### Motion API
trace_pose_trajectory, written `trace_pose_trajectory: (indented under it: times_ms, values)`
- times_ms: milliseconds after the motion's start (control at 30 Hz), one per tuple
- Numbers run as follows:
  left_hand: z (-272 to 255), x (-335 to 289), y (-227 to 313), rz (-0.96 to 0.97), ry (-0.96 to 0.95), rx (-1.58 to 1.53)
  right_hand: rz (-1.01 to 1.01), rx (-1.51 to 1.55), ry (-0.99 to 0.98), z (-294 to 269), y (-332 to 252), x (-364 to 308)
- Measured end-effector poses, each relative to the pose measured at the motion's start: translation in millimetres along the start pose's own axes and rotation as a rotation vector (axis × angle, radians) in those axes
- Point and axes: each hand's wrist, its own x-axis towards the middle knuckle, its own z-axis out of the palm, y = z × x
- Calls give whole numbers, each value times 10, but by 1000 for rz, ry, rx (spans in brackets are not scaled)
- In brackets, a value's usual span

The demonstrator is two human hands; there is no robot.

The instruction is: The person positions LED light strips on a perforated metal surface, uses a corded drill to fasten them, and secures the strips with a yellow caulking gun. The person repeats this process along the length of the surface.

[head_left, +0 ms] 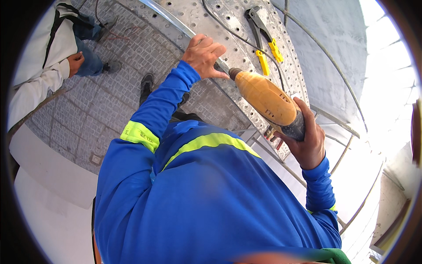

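Observation:
My right hand (308,136) is wrapped round the back end of a yellow and black power drill (266,97), which lies level over the table edge with its nose pointing toward my left hand. My left hand (205,57) is closed over a long, narrow metal profile (169,16), its thumb stretched toward the drill's black chuck (234,73). The profile's near end meets the front of the chuck; any bit there is too small to tell. Past the drill, a hand riveter (263,33) with yellow grips lies on the perforated metal table (226,33).
A dark cable (246,43) crosses the table beside the riveter. Metal rails (336,119) and another cable (329,59) run along the right. Another person (52,57) in a light top stands at the far left on the paved floor (79,119).

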Motion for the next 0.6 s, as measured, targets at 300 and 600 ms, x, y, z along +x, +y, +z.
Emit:
trace_pose_trajectory:
  times_ms: [300, 600]
  values:
    - [11, 23, 0, -16, -10, -22, -38, -49, -20, -76, -1, 116]
    - [5, 23, -4, -28, -34, -52, -90, -108, -76, -217, -23, 294]
